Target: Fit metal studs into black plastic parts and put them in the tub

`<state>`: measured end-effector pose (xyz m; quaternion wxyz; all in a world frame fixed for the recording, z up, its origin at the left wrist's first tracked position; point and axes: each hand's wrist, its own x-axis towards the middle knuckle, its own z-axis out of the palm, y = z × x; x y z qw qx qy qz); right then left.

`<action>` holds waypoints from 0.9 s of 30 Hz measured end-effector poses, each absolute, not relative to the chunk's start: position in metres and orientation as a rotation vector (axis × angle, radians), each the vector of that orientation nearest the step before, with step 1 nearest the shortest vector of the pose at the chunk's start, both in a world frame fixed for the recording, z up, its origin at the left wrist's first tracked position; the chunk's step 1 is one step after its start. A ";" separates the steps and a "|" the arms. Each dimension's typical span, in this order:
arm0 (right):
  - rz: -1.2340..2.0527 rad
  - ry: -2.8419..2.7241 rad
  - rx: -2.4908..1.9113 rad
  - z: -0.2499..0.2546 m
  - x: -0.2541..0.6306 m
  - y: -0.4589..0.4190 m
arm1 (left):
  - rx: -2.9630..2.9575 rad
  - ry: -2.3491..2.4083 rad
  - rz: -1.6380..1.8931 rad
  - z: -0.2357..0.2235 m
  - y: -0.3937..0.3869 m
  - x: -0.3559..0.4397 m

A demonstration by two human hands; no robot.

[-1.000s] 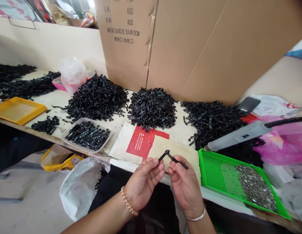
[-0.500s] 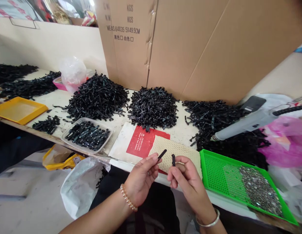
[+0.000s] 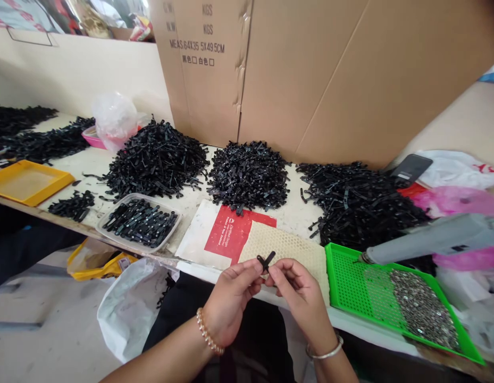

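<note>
- Head view, and here we are at the workbench (image 3: 298,210): the left hand (image 3: 233,298) is in close, thumb and fingers pinched together on black strips (image 3: 269,259).
- The right hand (image 3: 300,295) meets it there, its thumb and fingertips closed on the strips too; which strip belongs to which hand, I cannot tell.
- And look at those strips, crossed like an X between the fingertips, up in front of the near edge of a cream honeycomb-textured mat (image 3: 296,244).
- A beaded bracelet (image 3: 208,332) rings the left wrist, a silver-coloured bangle (image 3: 325,352) the right.
- Left of the mat and partly under it, a red-and-white printed sheet (image 3: 220,239); further left, a clear plastic tub (image 3: 98,227) with more black strips laid in rows.
- Just right of the mat, a green perforated tray (image 3: 346,276), small metal pieces (image 3: 424,308) massed at its right end, some of them ring-shaped.
- A grey handheld tool (image 3: 434,239) slants in from the right, its narrow tip over the tray's far left corner.
- Behind, three big heaps of black strips: left (image 3: 157,159), middle (image 3: 249,175) and right (image 3: 358,207), with a cardboard panel (image 3: 310,80) standing at the back.
</note>
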<state>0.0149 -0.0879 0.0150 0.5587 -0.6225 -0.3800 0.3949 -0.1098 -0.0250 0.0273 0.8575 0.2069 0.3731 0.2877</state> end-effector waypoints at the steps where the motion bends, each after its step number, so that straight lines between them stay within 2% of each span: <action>1: 0.935 -0.876 -1.461 0.015 0.015 -0.088 | 0.457 0.779 0.605 0.028 -0.025 -0.110; 8: 0.948 -0.747 -1.369 0.008 0.015 -0.089 | 0.520 0.777 0.583 0.028 -0.026 -0.109; 17: 0.794 -0.903 -1.432 0.003 0.014 -0.092 | 0.582 0.744 0.544 0.029 -0.027 -0.110; 27: 0.765 -0.849 -1.431 -0.005 0.006 -0.089 | 0.773 0.789 0.616 0.025 -0.027 -0.106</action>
